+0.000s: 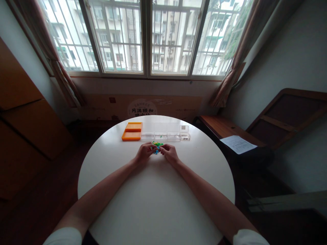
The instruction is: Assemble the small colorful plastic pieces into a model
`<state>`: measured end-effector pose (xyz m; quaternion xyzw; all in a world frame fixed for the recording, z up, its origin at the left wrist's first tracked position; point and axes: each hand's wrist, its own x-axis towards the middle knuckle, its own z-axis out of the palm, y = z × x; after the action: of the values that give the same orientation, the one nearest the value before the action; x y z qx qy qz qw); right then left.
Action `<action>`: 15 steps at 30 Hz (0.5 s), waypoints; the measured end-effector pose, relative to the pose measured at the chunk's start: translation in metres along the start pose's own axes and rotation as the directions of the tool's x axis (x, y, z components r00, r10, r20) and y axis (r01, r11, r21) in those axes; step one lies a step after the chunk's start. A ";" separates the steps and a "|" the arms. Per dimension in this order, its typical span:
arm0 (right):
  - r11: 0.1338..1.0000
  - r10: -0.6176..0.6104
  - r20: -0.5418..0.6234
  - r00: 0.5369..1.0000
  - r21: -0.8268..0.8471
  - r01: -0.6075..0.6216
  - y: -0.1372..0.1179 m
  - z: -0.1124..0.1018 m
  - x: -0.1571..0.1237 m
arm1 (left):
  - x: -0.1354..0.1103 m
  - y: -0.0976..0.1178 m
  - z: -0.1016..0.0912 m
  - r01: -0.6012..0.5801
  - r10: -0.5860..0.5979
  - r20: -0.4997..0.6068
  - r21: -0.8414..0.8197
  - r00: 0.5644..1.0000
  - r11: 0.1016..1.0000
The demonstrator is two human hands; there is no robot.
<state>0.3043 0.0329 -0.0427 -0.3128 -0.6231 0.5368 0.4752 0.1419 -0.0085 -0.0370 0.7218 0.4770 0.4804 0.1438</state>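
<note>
Over the white round table [158, 190], my left hand [146, 152] and my right hand [169, 152] meet with fingertips pinched close together. A tiny blue piece [158, 147] shows between the fingertips, at the tips of my right hand. What my left fingers pinch is too small to make out. Right behind the fingertips lies a small heap of green and yellow pieces [158, 144]. More blue pieces [155, 152] lie just below, between the two hands. The exact shape of these pieces cannot be told.
Behind the heap stand an orange box [131, 137] with its lid up, clear open boxes [148, 136] in a row, one holding a green bit [160, 136], and a smaller clear box [185, 137] with something dark inside. Printed paper [238, 144] lies at the right, beside a folding chair [283, 119].
</note>
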 end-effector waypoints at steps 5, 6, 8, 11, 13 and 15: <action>1.000 -0.003 0.004 1.000 -0.002 0.003 -0.001 0.000 -0.001 | 0.000 0.000 0.001 0.006 -0.006 -0.002 -0.005 1.000 1.000; 1.000 -0.004 0.005 1.000 -0.004 0.004 -0.001 0.000 0.000 | 0.000 0.000 0.001 0.004 -0.005 -0.002 -0.006 1.000 1.000; 1.000 -0.007 0.006 1.000 -0.009 0.007 0.000 -0.001 0.000 | 0.000 0.000 0.001 0.002 -0.002 -0.002 -0.007 1.000 1.000; 1.000 -0.008 0.006 1.000 -0.019 0.008 0.000 0.000 0.000 | 0.000 0.000 0.001 0.000 0.000 -0.003 -0.008 1.000 1.000; 1.000 -0.009 0.005 1.000 -0.025 0.010 0.000 0.000 0.000 | 0.000 0.000 0.001 -0.004 0.004 -0.001 -0.008 1.000 1.000; 0.999 -0.011 0.003 1.000 -0.030 0.011 0.000 0.000 0.000 | 0.000 0.001 0.000 -0.012 0.012 0.002 -0.011 1.000 1.000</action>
<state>0.3040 0.0324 -0.0429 -0.3158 -0.6336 0.5250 0.4725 0.1425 -0.0089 -0.0368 0.7245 0.4697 0.4831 0.1456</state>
